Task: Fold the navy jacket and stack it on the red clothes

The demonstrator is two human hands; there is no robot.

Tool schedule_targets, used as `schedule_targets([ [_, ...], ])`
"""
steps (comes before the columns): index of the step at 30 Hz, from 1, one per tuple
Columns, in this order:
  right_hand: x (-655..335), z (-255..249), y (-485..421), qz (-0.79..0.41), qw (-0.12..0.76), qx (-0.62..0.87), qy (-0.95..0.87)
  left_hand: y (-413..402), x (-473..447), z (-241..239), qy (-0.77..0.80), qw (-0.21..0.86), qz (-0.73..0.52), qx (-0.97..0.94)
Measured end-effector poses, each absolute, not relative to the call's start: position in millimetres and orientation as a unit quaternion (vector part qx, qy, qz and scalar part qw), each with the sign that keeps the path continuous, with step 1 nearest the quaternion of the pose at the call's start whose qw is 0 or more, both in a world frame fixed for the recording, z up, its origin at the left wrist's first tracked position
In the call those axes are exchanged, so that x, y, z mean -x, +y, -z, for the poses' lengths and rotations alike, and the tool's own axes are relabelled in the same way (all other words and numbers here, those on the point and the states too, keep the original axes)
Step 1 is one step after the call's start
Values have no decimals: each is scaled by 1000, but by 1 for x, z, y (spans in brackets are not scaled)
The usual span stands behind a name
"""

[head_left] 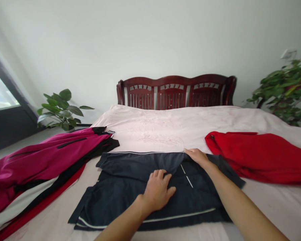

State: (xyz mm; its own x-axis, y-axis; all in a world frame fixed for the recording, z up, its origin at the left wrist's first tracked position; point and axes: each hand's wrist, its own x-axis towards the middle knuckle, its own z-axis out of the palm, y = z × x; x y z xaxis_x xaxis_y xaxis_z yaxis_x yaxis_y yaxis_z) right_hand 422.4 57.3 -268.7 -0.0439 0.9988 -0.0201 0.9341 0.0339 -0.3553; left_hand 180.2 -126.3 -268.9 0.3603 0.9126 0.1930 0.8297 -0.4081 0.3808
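A folded navy garment with white piping point(120, 197) lies crosswise on the bed in front of me; whether it is a jacket or trousers I cannot tell. My left hand point(159, 190) rests palm down on its middle, fingers spread and slightly bent. At the garment's far edge, right of centre, my right hand point(197, 158) is closed on the cloth, and creases run from there toward my left hand. Two short white lines mark the fabric between my hands. A dark flap of the garment sticks out beyond my right forearm.
To the left lie magenta clothes point(47, 150) with black, white and red cloth under them. A folded red garment point(261, 157) is on the right. The pink bedsheet point(153, 129) reaches a dark wooden headboard point(172, 82). Leafy plants point(61, 107) flank the bed.
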Motion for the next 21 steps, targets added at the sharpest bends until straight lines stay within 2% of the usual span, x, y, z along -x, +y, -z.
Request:
schedule_targets([
  [11, -414, 258, 42, -77, 73, 683, -722, -131, -161, 276, 445, 149, -186, -863],
  [14, -396, 251, 37, 33, 134, 682, -718, -132, -161, 277, 440, 141, -189, -867],
  [17, -366, 252, 28, 108, 195, 600, -768, -133, -163, 278, 436, 132, -190, -870],
  [21, -343, 276, 16, 64, 92, 585, -803, -135, -162, 283, 430, 136, -188, -872],
])
